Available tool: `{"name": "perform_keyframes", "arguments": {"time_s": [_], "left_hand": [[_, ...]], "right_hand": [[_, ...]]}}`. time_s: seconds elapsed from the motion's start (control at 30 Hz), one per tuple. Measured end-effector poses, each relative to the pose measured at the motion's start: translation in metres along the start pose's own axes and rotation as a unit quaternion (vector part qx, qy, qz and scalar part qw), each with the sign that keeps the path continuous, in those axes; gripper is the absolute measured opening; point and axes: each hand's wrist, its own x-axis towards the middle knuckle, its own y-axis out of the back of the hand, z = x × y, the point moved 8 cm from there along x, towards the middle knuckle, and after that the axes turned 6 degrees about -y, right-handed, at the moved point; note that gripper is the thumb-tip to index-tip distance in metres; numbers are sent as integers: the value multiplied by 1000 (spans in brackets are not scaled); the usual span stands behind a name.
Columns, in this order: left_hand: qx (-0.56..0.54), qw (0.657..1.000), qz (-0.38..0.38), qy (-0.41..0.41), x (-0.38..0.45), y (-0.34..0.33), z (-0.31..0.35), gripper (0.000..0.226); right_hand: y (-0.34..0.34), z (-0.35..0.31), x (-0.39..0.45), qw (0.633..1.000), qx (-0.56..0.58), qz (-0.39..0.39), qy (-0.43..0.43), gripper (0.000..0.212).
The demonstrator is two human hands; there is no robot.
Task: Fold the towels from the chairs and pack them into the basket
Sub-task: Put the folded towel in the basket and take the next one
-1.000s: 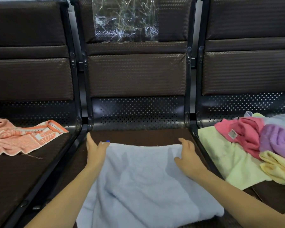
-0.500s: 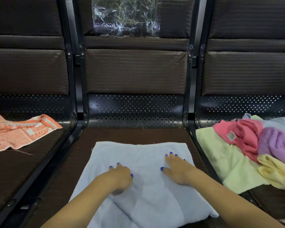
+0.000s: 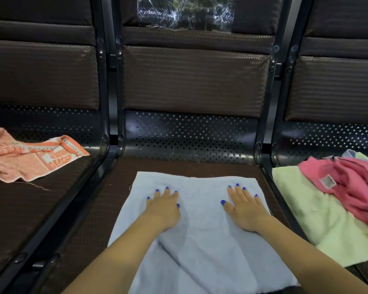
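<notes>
Two hands flat on pale blue towel (image 3: pixel 200 240), middle chair seat (image 3: pixel 119 187). Left hand (image 3: pixel 164 206) palm down, fingers straight and slightly spread, pressed on towel left of centre; nothing gripped. Right hand (image 3: pixel 244 206) same: palm down, fingers straight, spread, pressed on towel right of centre, near far right corner; nothing gripped. Blue polish on nails. Both forearms bare, laid over near part of towel.

Blue towel spread over seat, far edge straight and parallel to backrest, near end hung off front of seat. Soft creases between and below the hands.

Left chair: orange patterned towel (image 3: pixel 28 160) crumpled on seat, loose thread trailing off its near edge. Well apart from blue towel, armrest rail between.

Right chair: pile of unfolded towels. Light green towel (image 3: pixel 310 211) at bottom, spread toward seat edge. Pink towel (image 3: pixel 353 183) on top of it, white label visible. Purple and yellow towels cut off at right frame edge, barely seen.

Clear plastic sheet (image 3: pixel 185 13) stuck on top of middle backrest.

Basket not in view.
</notes>
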Motion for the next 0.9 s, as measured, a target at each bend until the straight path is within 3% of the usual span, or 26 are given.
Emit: {"name": "perform_keyframes", "arguments": {"time_s": [0.17,0.33,0.47,0.53,0.67,0.73,0.8,0.9], "left_hand": [[-194,974,96,-68,-22,23,-34,40],[-176,970,150,-74,-68,40,-73,30],[-164,979,88,-80,-114,32,-85,14],[-151,983,31,-96,-139,24,-84,23],[-195,967,-67,-148,-184,3,-64,53],[-162,970,-60,-174,-196,-9,-53,55],[-105,975,-8,-195,-200,-19,-45,44],[-70,974,59,-208,-198,-22,-39,21]], "right_hand": [[16,-1,-8,997,66,8,24,60],[32,21,-36,976,217,12,24,50],[46,56,-61,973,224,46,14,50],[42,78,-75,979,203,-10,-16,41],[15,94,-123,969,63,-233,-56,23],[1,87,-139,956,33,-290,-40,40],[-4,75,-141,958,77,-275,-19,46],[4,64,-132,967,177,-183,19,30]]}}
